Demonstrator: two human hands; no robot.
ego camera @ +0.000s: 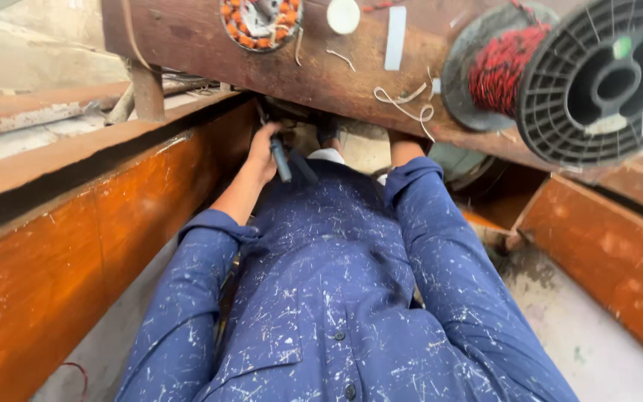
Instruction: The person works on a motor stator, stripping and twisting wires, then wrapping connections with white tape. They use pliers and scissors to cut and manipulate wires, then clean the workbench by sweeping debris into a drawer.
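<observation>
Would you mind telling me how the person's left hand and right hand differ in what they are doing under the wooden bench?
The left hand shows in full and grips a dark tool handle; the right hand is hidden past the bench edge, so only its forearm shows. The left sleeve is pushed up towards the elbow; the right sleeve sits nearer the wrist. Both sleeves are blue and flecked with white, and both arms reach under the bench.

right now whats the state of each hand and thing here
left hand: closed around a dark tool handle
right hand: hidden under the wooden bench
black spool: on its side, red wire wound on it
motor stator: lying on the bench, copper windings showing
</observation>
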